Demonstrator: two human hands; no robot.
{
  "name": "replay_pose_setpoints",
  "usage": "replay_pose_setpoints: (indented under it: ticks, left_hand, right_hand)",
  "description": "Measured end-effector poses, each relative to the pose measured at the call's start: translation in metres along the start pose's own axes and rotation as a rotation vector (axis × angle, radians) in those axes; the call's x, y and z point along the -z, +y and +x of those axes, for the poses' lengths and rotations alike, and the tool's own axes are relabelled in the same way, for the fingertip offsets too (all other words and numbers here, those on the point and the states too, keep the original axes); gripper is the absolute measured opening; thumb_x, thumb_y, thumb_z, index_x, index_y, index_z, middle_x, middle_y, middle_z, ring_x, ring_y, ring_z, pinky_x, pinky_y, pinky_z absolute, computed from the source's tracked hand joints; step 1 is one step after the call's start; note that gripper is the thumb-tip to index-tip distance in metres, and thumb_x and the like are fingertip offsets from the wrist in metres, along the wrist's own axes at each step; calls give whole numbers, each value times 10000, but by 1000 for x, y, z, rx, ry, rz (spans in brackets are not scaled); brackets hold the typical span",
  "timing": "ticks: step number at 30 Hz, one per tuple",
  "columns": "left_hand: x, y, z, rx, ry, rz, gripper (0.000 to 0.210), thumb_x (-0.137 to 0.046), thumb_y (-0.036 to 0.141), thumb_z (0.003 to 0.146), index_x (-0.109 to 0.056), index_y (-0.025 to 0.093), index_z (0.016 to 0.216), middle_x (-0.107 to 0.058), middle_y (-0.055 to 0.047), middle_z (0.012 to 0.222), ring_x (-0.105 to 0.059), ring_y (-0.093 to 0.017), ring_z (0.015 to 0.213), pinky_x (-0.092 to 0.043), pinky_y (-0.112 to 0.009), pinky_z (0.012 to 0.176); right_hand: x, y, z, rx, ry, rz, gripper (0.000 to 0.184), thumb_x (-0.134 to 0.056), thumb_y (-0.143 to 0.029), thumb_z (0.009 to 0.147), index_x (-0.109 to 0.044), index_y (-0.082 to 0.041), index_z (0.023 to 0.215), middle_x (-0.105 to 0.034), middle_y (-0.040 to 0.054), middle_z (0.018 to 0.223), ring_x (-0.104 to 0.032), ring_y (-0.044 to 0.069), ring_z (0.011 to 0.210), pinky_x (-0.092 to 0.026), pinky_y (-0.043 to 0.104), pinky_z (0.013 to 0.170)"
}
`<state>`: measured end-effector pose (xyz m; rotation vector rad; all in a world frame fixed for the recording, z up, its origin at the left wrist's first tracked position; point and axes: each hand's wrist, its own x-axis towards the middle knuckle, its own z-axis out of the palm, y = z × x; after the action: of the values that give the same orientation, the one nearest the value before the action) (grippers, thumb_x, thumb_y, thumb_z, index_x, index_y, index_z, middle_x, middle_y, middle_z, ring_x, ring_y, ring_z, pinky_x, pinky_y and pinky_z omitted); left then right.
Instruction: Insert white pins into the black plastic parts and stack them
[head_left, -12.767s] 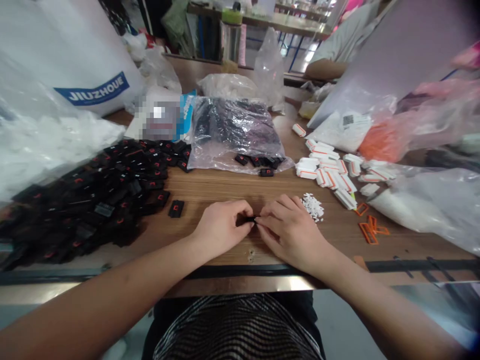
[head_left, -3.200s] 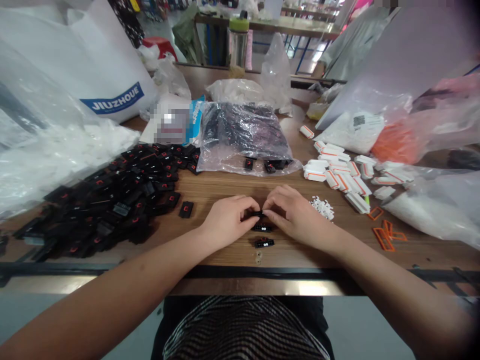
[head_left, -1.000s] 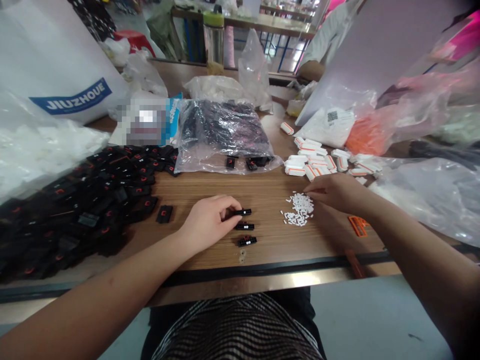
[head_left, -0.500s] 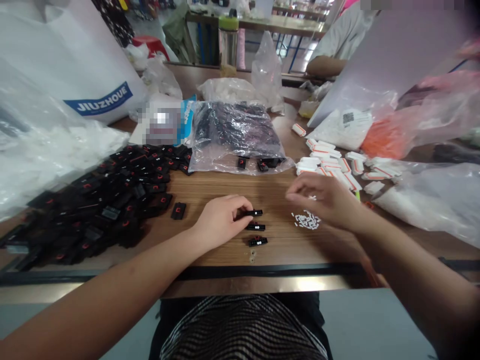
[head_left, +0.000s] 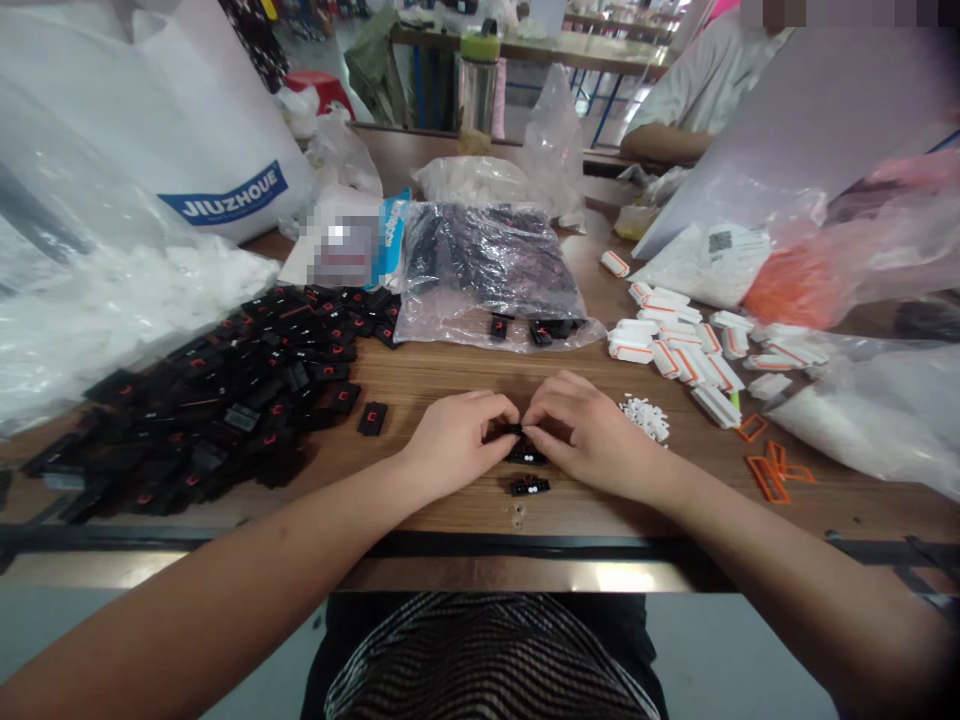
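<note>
Pinched in my left hand [head_left: 454, 438] is a small black connector housing [head_left: 513, 429], held just above the wooden table. From the other side my right hand [head_left: 589, 435] meets it, thumb and fingertips closed at its right end; whatever they hold is hidden or too small to name. Below the fingers lies a second black housing [head_left: 527, 457] with white dots along its face, partly covered. Closer to the table edge is a third black housing [head_left: 530, 487], also with white dots. A pile of tiny white pieces [head_left: 646, 417] sits beside my right hand.
Many black housings [head_left: 255, 390] are heaped at left, with a single housing [head_left: 373, 418] apart. A clear bag [head_left: 487, 260] of dark parts stands behind. White parts with orange stripes [head_left: 675, 340] and orange frames [head_left: 772, 475] lie right. A person's arm [head_left: 664, 142] shows across the table.
My right hand has moved left from over the white pieces to the housing in my left hand. My left hand keeps its hold. The view has shifted slightly.
</note>
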<state>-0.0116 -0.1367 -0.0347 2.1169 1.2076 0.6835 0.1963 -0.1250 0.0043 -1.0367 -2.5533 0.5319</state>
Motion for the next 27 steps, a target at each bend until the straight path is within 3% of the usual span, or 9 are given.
replay_pose_setpoints:
  ticks: [6,9,13,16,19,22,27]
  left_hand:
    - [1,1,0,20,-4,4,76,-685,177,814,-687,213,881,-528,42,679,-481,-130,626,-348,-266,605]
    - [1,2,0,28,-5,-1,65,-689,178,816,-690,209,874,-524,43,671,-476,-127,617,-344,-269,600]
    - [1,2,-1,27,3,-4,96,-712,192,810,-695,206,903,-521,49,663,-476,-124,607,-355,-276,611]
    - [0,1,-1,20,11,6,88,-712,208,810,-693,208,896,-525,50,660,-478,-124,605,-360,-278,616]
    - [0,1,-1,24,1,-12,79,-697,197,810,-686,208,888,-529,50,660,-473,-118,592,-357,-271,607]
    - [1,2,-1,25,-13,-30,84,-682,197,814,-682,212,897,-539,47,679,-490,-118,602,-364,-265,609]
    - [2,1,-1,8,-27,-46,124,-666,158,788,-675,209,901,-559,36,721,-515,-121,628,-397,-264,625]
  right_hand:
    - [-1,-9,-4,160,-8,-288,243,-512,-216,969,-732,-182,873,-695,70,869,-547,209,859,-353,389,804]
    - [5,-7,-3,151,15,-238,235,-526,-237,964,-748,-203,895,-717,59,849,-581,197,836,-368,375,798]
    - [17,16,13,-10,82,-166,246,-525,-267,935,-762,-205,950,-742,56,864,-634,189,813,-429,339,784]
    - [19,40,37,-292,149,-376,271,-514,-290,903,-758,-172,912,-747,97,912,-655,224,801,-434,344,720]
    - [14,53,59,-454,156,-521,318,-528,-406,898,-726,-163,952,-747,113,875,-659,244,756,-419,347,670]
    - [9,54,72,-517,138,-607,378,-504,-472,908,-694,-148,950,-730,128,789,-656,253,705,-408,345,635]
    - [8,51,77,-498,89,-577,331,-515,-425,901,-679,-146,968,-737,158,839,-676,276,745,-419,347,632]
